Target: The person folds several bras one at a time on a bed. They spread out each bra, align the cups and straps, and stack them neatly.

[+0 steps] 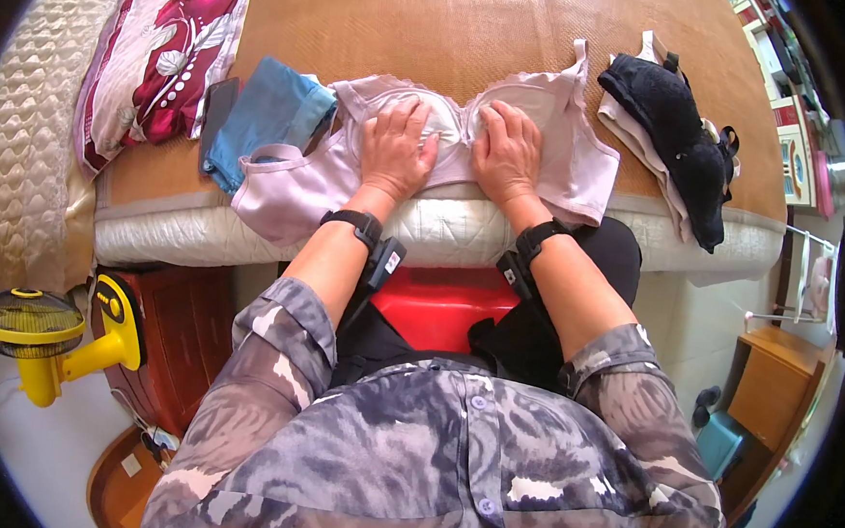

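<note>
A pale pink bra (pixel 584 148) lies spread out at the near edge of the bed, its cups' whitish inner sides facing up. My left hand (pixel 398 148) rests flat on the left cup, fingers stretched out and thumb apart. On the right cup lies my right hand (pixel 507 151), likewise flat with its fingers extended. Neither hand grips the fabric. The bra's left wing drapes over the mattress edge, and its right wing reaches out past my right wrist. Each wrist wears a black strap with a small device.
A folded blue cloth (pixel 272 119) and a dark phone-like slab (pixel 219 106) lie to the left, near a maroon patterned pillow (pixel 178 65). Right of the pink bra, a black bra (pixel 668 124) lies over another pale one. Below stand a red stool (pixel 439 309) and a yellow fan (pixel 45 338).
</note>
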Action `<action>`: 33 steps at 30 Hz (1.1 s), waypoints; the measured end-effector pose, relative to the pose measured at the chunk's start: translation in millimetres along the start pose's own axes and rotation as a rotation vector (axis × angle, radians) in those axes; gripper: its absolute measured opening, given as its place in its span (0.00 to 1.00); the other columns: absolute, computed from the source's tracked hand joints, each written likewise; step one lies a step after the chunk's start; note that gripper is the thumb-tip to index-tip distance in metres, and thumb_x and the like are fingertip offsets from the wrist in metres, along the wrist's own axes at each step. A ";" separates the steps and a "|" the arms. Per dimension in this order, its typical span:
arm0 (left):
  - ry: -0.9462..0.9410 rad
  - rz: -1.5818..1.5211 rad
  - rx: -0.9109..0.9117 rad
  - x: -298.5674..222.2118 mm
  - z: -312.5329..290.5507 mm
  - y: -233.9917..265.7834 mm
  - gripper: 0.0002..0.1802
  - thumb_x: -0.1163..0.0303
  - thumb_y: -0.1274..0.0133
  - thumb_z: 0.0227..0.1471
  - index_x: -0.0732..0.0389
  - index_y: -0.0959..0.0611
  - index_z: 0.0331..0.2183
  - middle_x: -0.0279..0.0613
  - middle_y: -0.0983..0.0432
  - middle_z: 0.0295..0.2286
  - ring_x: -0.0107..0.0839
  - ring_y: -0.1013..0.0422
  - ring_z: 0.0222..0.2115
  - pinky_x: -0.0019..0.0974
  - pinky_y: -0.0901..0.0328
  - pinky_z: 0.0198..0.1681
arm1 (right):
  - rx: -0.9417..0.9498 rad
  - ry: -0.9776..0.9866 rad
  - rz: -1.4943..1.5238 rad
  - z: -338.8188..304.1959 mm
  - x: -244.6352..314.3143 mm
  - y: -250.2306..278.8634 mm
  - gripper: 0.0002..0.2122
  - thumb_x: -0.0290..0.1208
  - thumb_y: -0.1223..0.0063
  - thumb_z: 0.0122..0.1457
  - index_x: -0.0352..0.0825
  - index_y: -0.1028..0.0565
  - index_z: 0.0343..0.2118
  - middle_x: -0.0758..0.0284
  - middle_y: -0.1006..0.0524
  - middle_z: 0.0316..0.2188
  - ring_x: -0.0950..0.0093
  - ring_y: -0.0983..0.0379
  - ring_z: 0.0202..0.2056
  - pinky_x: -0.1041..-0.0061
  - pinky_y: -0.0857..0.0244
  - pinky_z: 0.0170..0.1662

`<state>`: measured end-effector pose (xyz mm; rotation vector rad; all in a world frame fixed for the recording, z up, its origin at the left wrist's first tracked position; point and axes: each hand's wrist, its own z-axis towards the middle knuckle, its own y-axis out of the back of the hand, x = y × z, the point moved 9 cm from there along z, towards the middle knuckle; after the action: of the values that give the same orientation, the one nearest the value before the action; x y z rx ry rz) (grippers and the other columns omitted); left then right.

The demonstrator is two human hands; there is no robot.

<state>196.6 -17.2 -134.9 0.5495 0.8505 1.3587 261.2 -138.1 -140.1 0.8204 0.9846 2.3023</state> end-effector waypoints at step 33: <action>0.140 0.004 0.291 11.7 -5.1 -22.5 0.20 0.60 0.50 0.37 0.58 0.29 0.36 0.39 0.34 0.37 0.36 0.40 0.40 0.39 0.47 0.42 | 0.123 0.153 0.046 -0.7 17.3 -5.7 0.14 0.27 0.51 0.40 0.53 0.24 0.31 0.69 0.33 0.41 0.70 0.41 0.46 0.69 0.51 0.48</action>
<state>206.2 -10.0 -157.7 0.6860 1.1730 1.2959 249.9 -123.8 -139.2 0.7300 1.1960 2.3920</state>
